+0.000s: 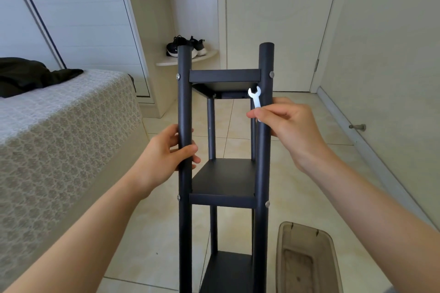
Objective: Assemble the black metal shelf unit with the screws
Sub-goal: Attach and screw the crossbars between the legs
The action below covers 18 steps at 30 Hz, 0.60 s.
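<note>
While the shelf unit (223,181) is standing between bed (59,126) and bin (307,257), the left hand (166,150) is gripping its post (184,97) and the right hand (290,123) is pinching a wrench (256,97) near the top shelf (223,75).

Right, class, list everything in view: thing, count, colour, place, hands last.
shelf unit: one, black, upright, centre
screws: four showing, silver, front of the shelf unit
spanner: one, white, by the front right post
bed: one, grey patterned, left
garment: one, dark, on the bed
trainers: one pair, black, corner shelf behind
door: one, cream, back
door stop: one, metal, right skirting
tub: one, brownish, floor, lower right
left hand: one, grips front left post
right hand: one, pinches the spanner
</note>
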Each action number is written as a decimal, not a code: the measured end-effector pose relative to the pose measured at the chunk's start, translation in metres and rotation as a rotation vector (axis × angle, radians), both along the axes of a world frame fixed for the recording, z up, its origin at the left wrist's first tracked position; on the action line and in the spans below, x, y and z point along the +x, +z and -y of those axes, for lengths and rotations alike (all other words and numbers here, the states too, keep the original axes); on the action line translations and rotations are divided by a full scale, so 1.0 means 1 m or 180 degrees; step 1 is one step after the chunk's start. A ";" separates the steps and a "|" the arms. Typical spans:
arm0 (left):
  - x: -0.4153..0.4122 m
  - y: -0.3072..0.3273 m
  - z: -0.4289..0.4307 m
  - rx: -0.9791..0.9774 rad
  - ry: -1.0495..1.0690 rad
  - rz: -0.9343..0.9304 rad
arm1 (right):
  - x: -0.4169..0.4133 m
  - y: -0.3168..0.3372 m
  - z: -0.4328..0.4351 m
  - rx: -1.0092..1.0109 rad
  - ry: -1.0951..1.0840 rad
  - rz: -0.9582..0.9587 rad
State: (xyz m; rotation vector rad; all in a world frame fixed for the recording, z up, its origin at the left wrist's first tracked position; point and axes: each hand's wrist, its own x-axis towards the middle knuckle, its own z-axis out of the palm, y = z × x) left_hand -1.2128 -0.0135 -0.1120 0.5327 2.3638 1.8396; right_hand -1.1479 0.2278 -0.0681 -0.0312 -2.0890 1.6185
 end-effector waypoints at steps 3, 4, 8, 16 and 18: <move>-0.001 -0.002 0.000 -0.0055 0.0004 -0.0003 | 0.003 -0.001 0.002 0.0114 -0.0007 -0.0056; -0.001 -0.001 0.000 -0.0066 0.0011 -0.0006 | 0.004 -0.001 0.003 0.0135 -0.0010 -0.0070; -0.004 0.002 0.002 -0.0326 0.0253 -0.0171 | 0.007 0.003 0.004 0.0178 0.0048 -0.0112; 0.000 0.014 0.004 -0.0074 0.1136 -0.0912 | 0.004 0.005 0.016 0.0528 0.0520 -0.0260; 0.008 0.018 -0.001 -0.0039 0.1210 -0.1302 | 0.001 0.005 0.016 0.0476 0.0573 -0.0222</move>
